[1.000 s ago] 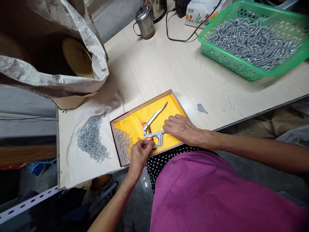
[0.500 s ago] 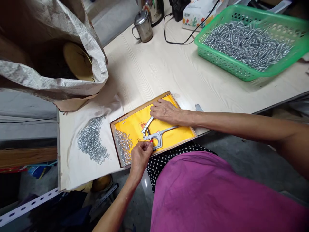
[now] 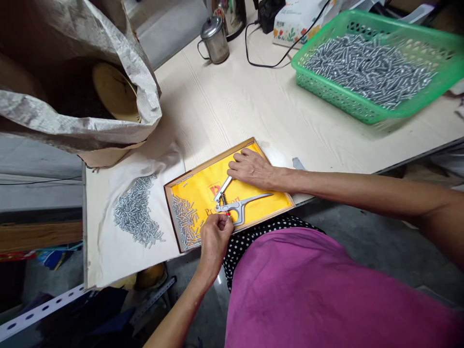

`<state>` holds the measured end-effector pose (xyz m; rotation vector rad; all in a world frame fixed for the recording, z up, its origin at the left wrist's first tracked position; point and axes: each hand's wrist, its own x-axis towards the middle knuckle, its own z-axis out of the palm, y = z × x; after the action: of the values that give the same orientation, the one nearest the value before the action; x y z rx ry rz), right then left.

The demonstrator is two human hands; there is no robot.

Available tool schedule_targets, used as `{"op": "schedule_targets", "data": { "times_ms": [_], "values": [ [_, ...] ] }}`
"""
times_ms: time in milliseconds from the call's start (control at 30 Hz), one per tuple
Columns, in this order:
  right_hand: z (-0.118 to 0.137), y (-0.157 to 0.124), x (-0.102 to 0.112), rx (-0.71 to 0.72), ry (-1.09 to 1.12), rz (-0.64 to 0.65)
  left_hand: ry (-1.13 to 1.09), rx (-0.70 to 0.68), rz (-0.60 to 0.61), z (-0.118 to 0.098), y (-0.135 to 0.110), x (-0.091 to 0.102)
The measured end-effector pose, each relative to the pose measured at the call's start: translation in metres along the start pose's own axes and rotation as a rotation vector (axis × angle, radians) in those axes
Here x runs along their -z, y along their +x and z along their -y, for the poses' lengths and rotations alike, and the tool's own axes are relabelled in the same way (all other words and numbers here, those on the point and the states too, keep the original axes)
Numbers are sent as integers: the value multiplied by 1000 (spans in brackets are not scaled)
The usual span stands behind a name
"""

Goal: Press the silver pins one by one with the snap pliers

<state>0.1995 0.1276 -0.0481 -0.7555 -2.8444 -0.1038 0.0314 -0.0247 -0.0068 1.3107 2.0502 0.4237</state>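
Observation:
A silver plier-like hand tool (image 3: pixel 237 204) lies in a shallow box with a yellow lining (image 3: pixel 195 186) at the table's near edge. My right hand (image 3: pixel 251 167) rests on the tool's upper handle, fingers curled over it. My left hand (image 3: pixel 214 234) pinches something small at the tool's jaw, where a red spot shows; I cannot make out what it holds. Several small silver metal pieces (image 3: pixel 184 221) lie in the box's left part.
A heap of small silver pieces (image 3: pixel 136 216) lies on white cloth left of the box. A green basket (image 3: pixel 366 113) full of them stands at the back right. An open sack (image 3: pixel 90 121) stands at the left, with a metal mug (image 3: pixel 214 33), a black cable (image 3: pixel 268 63) and a tissue box (image 3: pixel 297 19) behind.
My right hand has moved from the tool's lower handle up onto its upper handle. My left hand has stayed at the jaw.

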Motion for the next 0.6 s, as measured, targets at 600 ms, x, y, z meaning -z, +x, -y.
{"op": "schedule_targets", "data": {
  "times_ms": [600],
  "values": [
    [-22, 0, -9, 42, 134, 110, 256, -727, -289, 23, -27, -33]
  ]
}}
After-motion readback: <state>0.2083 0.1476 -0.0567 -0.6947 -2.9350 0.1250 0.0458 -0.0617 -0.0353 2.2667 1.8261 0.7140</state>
